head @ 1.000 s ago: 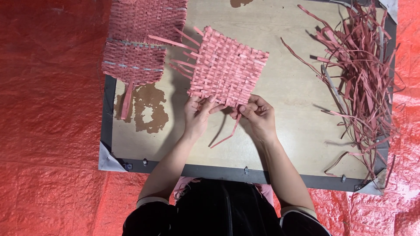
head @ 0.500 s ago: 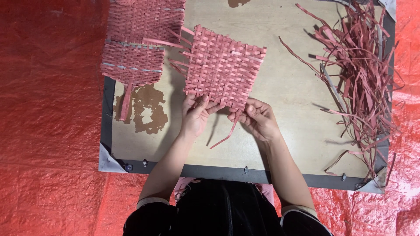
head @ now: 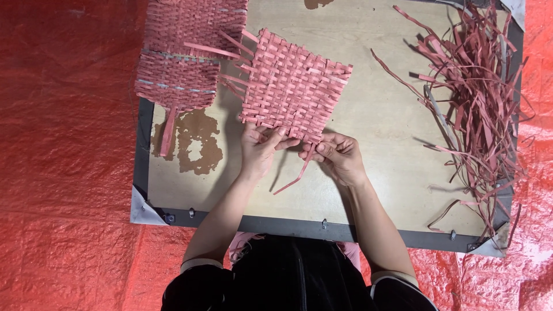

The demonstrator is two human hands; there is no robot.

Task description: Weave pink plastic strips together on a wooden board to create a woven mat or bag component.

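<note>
Pink mat point(head: 294, 86) lying flat on board point(head: 380, 138), easy for weaving. Left hand point(head: 258, 151) pinching mat edge. Right hand point(head: 339, 156) pinching loose strip point(head: 296, 175), keeping it tight.

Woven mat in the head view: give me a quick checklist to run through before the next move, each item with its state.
1. Left hand on the near edge of the woven mat: ok.
2. Right hand pinching at the same edge: ok.
3. Loose strip hanging below the edge, not tucked in: not ok.
4. Mat flat on the board: cannot tell; the near edge looks lifted.
5. Spare strips on the board to the right: ok.
6. Finished mats overlapping the mat's left strip ends: cannot tell.
</note>
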